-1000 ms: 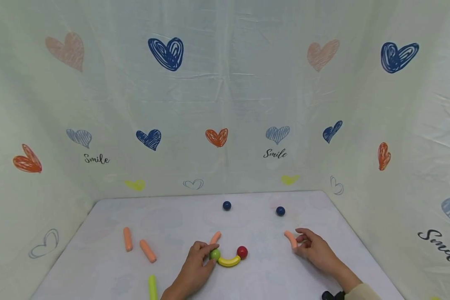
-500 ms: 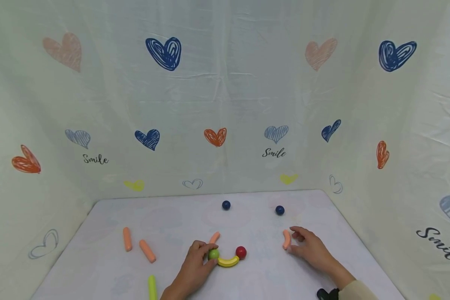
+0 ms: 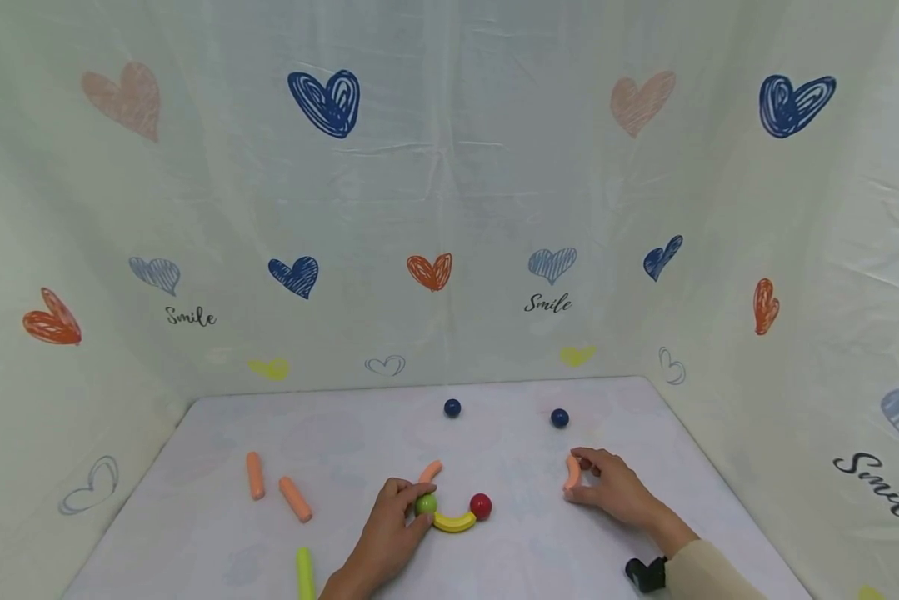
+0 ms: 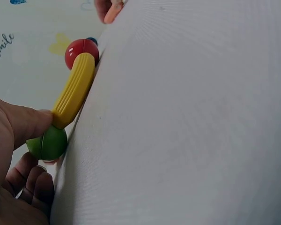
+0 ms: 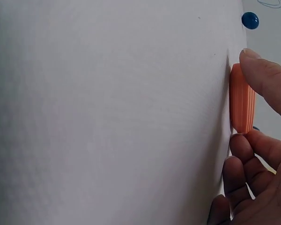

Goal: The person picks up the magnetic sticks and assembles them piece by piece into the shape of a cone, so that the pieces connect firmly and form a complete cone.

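My left hand [image 3: 389, 529] pinches a green ball [image 3: 426, 504] between thumb and fingers, low over the table. One end of a yellow curved rod [image 3: 454, 522] meets that ball. A red ball [image 3: 481, 507] sits at the rod's other end. In the left wrist view, my thumb lies where the yellow rod and the green ball [image 4: 49, 144] join. My right hand [image 3: 617, 493] holds a short orange curved rod [image 3: 572, 472] end to end, thumb at the near end. Its ribbed side [image 5: 243, 103] shows in the right wrist view. Another orange curved rod [image 3: 431, 472] lies just beyond my left fingers.
Two dark blue balls, one at the back middle [image 3: 452, 408] and one further right [image 3: 560, 418], lie on the white table [image 3: 524, 550]. Two straight orange rods [image 3: 255, 476] and a lime-green rod [image 3: 305, 573] lie on the left. A heart-printed curtain [image 3: 442, 192] surrounds the table.
The orange curved rod in my right hand has turned from a slant to nearly upright in the head view. My fingers have moved onto its far end. The left hand stays put.
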The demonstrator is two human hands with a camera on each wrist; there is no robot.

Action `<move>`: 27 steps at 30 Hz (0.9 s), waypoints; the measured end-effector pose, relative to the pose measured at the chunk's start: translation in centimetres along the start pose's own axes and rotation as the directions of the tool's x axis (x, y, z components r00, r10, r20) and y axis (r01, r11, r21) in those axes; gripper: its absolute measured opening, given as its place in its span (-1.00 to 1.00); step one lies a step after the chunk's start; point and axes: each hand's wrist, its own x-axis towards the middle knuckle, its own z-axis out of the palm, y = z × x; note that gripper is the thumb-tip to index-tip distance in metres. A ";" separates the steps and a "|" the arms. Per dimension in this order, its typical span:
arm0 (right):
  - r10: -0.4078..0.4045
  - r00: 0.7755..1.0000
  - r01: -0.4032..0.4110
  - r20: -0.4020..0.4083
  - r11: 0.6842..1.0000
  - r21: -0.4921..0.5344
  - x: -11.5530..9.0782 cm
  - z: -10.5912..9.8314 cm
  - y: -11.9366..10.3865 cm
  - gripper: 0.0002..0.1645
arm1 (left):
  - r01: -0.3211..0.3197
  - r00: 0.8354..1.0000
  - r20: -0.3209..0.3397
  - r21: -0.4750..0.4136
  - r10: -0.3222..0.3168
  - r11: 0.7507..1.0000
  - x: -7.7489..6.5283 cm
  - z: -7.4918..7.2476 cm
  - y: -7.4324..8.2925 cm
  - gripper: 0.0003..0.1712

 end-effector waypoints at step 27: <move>-0.175 0.985 0.175 -0.016 0.978 0.110 0.4 3.1 -3.3 -0.16 | -0.023 1.000 0.003 0.001 0.023 1.000 -0.1 -0.1 -0.2 -0.59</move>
